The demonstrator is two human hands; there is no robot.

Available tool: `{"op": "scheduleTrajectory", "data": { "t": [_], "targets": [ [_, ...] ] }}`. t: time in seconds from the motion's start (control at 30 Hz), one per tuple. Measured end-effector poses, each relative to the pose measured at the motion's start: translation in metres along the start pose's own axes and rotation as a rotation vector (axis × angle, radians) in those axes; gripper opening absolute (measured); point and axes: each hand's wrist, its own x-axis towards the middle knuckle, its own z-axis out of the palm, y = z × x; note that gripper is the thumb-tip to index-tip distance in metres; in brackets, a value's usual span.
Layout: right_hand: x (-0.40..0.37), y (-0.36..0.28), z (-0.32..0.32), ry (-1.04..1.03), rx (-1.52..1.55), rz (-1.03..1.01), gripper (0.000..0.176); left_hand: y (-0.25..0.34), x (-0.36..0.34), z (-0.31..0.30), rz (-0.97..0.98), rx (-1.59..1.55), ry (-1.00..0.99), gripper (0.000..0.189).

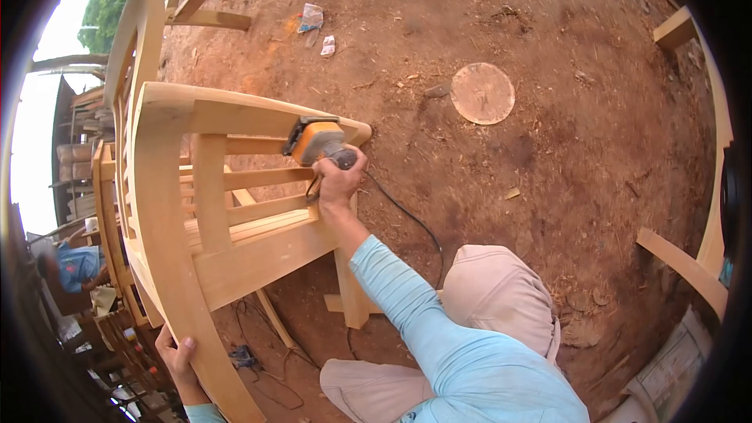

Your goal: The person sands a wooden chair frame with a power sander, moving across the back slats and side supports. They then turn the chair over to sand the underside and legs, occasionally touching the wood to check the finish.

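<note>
An orange and grey power sander [319, 141] rests against the upper rail of a pale wooden chair or bench [168, 196], near the rounded end of its armrest. My right hand [341, 178] is wrapped round the sander's grey end, and a black cord [407, 215] trails from it down to the right. At the lower left, my left hand [178, 354] grips the curved wooden post [196, 329], with the thumb on its near face and the other fingers partly hidden behind it.
Behind the sander, a round wooden disc [482, 94] lies on the brown dirt ground. Plastic scraps [311, 18] are farther back. More wooden furniture [709, 243] stands at the right edge. A person in blue [78, 266] is at the far left. Cables [274, 384] lie below the chair.
</note>
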Motion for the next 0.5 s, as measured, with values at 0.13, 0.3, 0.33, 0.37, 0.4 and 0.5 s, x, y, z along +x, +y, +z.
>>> {"op": "scheduleTrajectory", "data": {
  "t": [0.13,0.3,0.33,0.37,0.4,0.5],
  "targets": [
    [-0.018,0.002,0.013,-0.008,-0.021,-0.153,0.064,-0.001,-0.001,0.000,-0.005,-0.018,0.005,0.067],
    [0.012,0.001,0.000,0.102,-0.093,-0.068,0.061,0.000,0.000,0.002,0.019,-0.032,0.013,0.067],
    [0.023,0.002,-0.004,0.112,-0.081,-0.045,0.060,0.000,-0.001,0.002,0.018,-0.029,0.013,0.068],
    [0.035,0.001,-0.009,0.119,-0.072,-0.022,0.060,0.000,-0.001,0.001,0.018,-0.013,0.001,0.068],
    [0.047,0.004,-0.014,0.124,-0.066,0.002,0.060,-0.001,0.000,-0.002,0.015,0.002,-0.008,0.069],
    [0.095,0.028,-0.023,0.053,0.118,0.004,0.066,0.002,0.000,-0.006,0.011,0.029,-0.021,0.068]
  ]
}}
